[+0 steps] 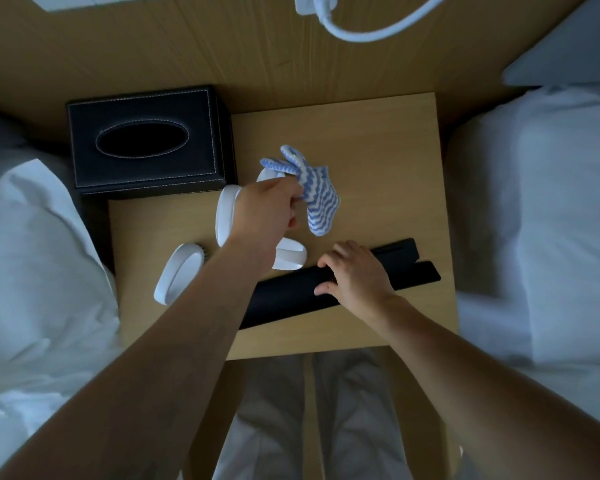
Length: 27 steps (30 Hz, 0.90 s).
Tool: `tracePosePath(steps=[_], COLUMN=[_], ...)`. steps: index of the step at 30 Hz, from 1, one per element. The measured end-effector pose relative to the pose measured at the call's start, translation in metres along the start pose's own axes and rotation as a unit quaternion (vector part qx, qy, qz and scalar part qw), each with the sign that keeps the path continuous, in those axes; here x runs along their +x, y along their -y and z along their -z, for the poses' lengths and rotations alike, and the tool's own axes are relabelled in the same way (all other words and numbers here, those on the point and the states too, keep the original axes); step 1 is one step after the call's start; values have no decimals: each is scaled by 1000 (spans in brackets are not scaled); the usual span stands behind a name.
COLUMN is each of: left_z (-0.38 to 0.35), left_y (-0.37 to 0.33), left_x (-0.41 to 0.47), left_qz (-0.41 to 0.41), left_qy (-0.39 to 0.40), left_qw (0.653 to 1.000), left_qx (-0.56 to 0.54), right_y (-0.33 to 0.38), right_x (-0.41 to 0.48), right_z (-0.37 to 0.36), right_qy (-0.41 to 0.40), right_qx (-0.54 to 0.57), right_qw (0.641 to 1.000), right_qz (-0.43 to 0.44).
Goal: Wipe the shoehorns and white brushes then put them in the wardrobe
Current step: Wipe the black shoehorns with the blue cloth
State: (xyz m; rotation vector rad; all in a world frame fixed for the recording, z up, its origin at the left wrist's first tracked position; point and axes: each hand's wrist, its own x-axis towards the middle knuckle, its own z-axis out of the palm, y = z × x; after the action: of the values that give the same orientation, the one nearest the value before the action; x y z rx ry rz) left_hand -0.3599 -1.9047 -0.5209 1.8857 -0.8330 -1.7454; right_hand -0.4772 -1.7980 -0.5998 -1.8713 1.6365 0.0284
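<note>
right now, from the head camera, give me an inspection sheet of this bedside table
surface: wooden bedside table, light grain
job's things: several white brushes left of centre; two black shoehorns side by side near the front
clutter: black tissue box at left rear
hands: left hand pinches striped cloth; right hand holds the black shoehorns
cables: white cable looping across the panel behind
surroundings: white bedding on both sides

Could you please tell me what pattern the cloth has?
The cloth has blue-and-white zigzag stripes; the head view shows it best.
</note>
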Motion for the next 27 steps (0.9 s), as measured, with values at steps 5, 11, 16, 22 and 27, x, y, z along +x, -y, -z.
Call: tracePosePath(steps=[5,11,16,22,27], left_z=[8,17,23,36,48], left_y=[-3,-4,-5,-23,-70], left_x=[-13,-25,-37,-59,-100], left_qz=[-16,-33,-43,-87,-91], left_qy=[7,11,16,-18,-31], left_qw=[1000,999,999,996,979], left_qx=[-2,-7,-6,-23,-180], right_y=[5,15,27,32,43], right_x=[-5,-9,-3,-13,-49], right_z=[-8,-11,-4,35,98], right_qy=[-49,-9,55,37,93], right_qx=[-33,-28,-107,-60,297], right_qw=[997,999,993,997,941], right_qz=[47,22,-5,-8,-133])
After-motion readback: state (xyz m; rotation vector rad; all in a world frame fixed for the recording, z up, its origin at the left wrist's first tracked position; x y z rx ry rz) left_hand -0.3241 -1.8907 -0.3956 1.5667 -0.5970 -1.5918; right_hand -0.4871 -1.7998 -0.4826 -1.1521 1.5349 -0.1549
